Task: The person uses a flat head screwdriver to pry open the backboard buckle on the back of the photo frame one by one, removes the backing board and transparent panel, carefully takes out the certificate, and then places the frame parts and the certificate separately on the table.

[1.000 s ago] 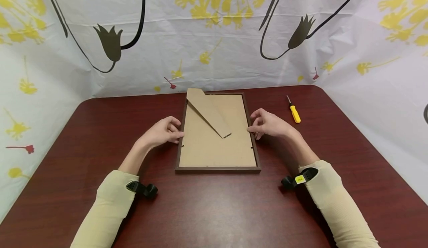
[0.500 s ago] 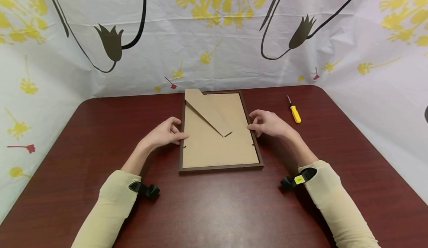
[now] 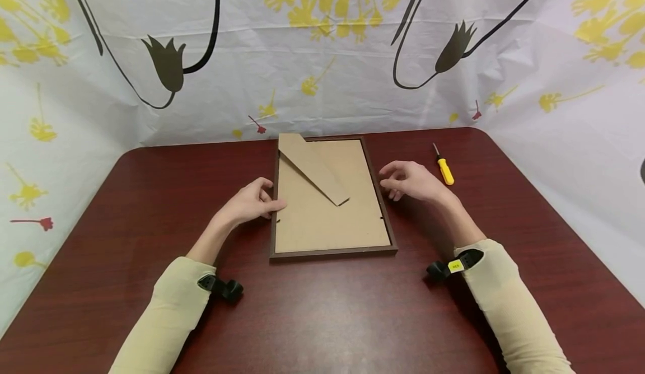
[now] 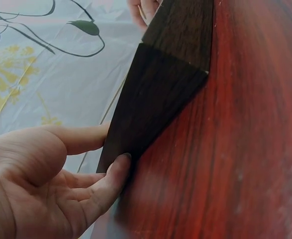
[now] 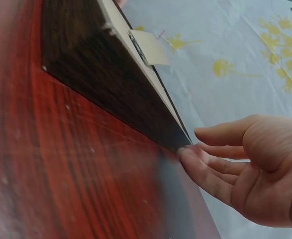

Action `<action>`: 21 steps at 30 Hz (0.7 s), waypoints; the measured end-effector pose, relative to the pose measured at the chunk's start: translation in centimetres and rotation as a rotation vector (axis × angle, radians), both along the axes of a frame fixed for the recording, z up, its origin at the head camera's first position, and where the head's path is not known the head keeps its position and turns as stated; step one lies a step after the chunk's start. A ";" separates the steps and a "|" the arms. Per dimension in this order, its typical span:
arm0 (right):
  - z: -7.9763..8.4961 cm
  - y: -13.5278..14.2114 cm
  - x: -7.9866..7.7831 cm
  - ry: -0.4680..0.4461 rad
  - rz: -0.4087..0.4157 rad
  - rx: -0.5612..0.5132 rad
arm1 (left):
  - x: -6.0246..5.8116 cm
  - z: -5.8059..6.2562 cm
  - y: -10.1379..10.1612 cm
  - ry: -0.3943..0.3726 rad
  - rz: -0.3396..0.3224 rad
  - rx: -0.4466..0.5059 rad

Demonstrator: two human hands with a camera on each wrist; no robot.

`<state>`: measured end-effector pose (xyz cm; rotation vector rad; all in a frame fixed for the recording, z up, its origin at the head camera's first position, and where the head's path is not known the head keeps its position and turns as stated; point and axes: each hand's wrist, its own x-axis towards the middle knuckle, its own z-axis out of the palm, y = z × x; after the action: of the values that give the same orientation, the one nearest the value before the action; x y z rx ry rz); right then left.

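Observation:
A dark-brown picture frame point(image 3: 333, 255) lies back side up on the table, its tan backing board point(image 3: 327, 231) showing. A folding cardboard stand point(image 3: 314, 169) slants across the board from the upper left. At the frame's left side my left hand point(image 3: 249, 200) grips the edge, thumb over the rim and fingers against the outer side, as the left wrist view also shows. My right hand point(image 3: 410, 181) is beside the right edge with its thumb off the rim and fingers loosely bent. In the right wrist view its fingertips point(image 5: 188, 157) are close to the frame's side.
A yellow-handled screwdriver point(image 3: 444, 169) lies beyond my right hand. The reddish-brown table point(image 3: 327, 318) ends at the back against a white patterned sheet point(image 3: 353, 83). Each wrist carries a black camera strap.
The frame has turned slightly and shifted a little to the right at its near end. My right hand has let go of the edge and moved slightly right; the left keeps its grip.

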<state>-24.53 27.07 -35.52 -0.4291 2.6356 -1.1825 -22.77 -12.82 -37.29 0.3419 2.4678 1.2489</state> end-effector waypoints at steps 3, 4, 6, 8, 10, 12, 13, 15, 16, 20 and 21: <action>0.1 0.6 -0.2 0.065 -0.058 0.025 | 0.0 0.1 0.1 -0.003 0.008 -0.004; 0.1 0.9 -0.2 0.087 -0.081 0.029 | 0.0 0.1 0.1 -0.002 0.009 -0.006; 0.2 1.4 -0.3 0.130 -0.135 0.035 | 0.1 0.2 0.1 -0.004 0.013 -0.009; 0.2 2.0 -0.3 0.168 -0.188 0.035 | 0.1 0.3 0.2 -0.008 0.017 -0.012; 0.2 2.6 -0.3 0.207 -0.243 0.038 | 0.2 0.3 0.2 -0.008 0.017 -0.015; 0.2 3.2 -0.4 0.246 -0.301 0.049 | 0.2 0.3 0.2 -0.008 0.017 -0.014; 0.1 3.4 -0.4 0.265 -0.328 0.053 | 0.2 0.3 0.2 -0.008 0.016 -0.014; 0.1 4.0 -0.4 0.291 -0.387 0.058 | 0.2 0.2 0.2 -0.006 0.014 -0.015; 0.0 4.2 -0.4 0.298 -0.418 0.060 | 0.1 0.2 0.1 -0.008 0.015 -0.015; -0.2 5.4 -0.6 0.304 -0.526 0.070 | 0.1 0.2 0.1 -0.011 0.019 -0.017; -0.2 5.7 -0.6 0.299 -0.550 0.074 | 0.1 0.2 0.1 -0.011 0.019 -0.017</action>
<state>-25.11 32.73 -35.75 0.1673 3.1685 -1.2299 -22.65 -12.73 -37.11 0.3065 2.4762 1.2337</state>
